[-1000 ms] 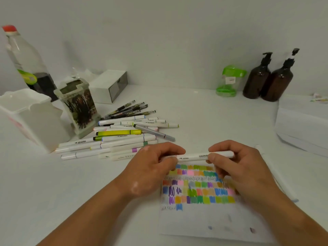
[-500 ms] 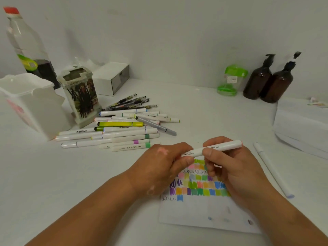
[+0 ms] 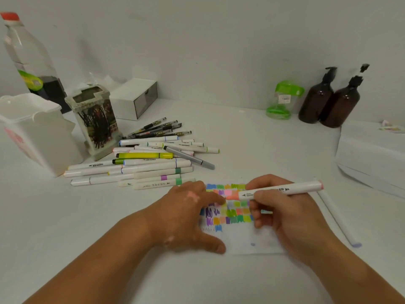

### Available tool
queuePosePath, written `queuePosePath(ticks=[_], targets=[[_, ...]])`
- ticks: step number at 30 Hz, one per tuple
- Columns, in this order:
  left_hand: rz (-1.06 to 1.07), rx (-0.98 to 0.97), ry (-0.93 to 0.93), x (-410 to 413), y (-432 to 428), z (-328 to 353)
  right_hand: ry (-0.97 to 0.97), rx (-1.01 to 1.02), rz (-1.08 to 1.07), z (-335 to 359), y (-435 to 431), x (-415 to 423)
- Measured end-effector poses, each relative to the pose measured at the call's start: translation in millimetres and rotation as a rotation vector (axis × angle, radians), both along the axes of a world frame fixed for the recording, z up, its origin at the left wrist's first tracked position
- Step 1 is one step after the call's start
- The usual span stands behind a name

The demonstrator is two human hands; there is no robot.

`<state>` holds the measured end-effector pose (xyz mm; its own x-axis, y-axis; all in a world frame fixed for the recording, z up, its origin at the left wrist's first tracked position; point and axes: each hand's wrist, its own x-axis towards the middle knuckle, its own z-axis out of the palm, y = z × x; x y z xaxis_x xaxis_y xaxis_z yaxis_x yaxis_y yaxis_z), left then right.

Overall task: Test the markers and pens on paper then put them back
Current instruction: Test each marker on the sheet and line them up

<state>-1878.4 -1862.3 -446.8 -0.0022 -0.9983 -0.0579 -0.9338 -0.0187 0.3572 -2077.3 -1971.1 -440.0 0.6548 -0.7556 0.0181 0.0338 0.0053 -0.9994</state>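
Right hand [image 3: 282, 216], centre right of frame: thumb and fingers are curled round a white-barrelled marker with a salmon nib [image 3: 280, 190]. The barrel slants low with the uncapped nib aimed at the swatch rows. I cannot tell whether it touches them.

Left hand [image 3: 188, 216], centre: the fingers lie spread and fairly straight on the left edge of the white paper sheet of colour swatches [image 3: 241, 240], gripping nothing I can see. I judge it steadies the sheet against the stroke. The marker's cap is not visible.

The heap of white markers and dark pens [image 3: 142, 170], centre left, lies beside the white plastic tub [image 3: 32, 132], apparently awaiting return.
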Motion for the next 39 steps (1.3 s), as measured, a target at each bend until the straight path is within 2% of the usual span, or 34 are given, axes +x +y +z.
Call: queuePosePath(ticks=[3, 7, 13, 31, 39], targets=[[0.027, -0.011, -0.006, 2, -1, -1, 0.124, -0.141, -0.027, -4, 3, 2], [0.046, -0.006, -0.022, 0, -2, -1, 0.166, -0.158, -0.020, -1, 9, 2], [0.049, 0.024, -0.013, -1, -3, 0, 0.353, -0.269, -0.004, -2, 14, 5], [0.048, -0.001, -0.002, 2, -5, -3, 0.429, -0.317, 0.045, 3, 15, 3], [0.055, 0.012, 0.011, 2, -5, -3, 0.417, -0.317, -0.001, 2, 15, 5]])
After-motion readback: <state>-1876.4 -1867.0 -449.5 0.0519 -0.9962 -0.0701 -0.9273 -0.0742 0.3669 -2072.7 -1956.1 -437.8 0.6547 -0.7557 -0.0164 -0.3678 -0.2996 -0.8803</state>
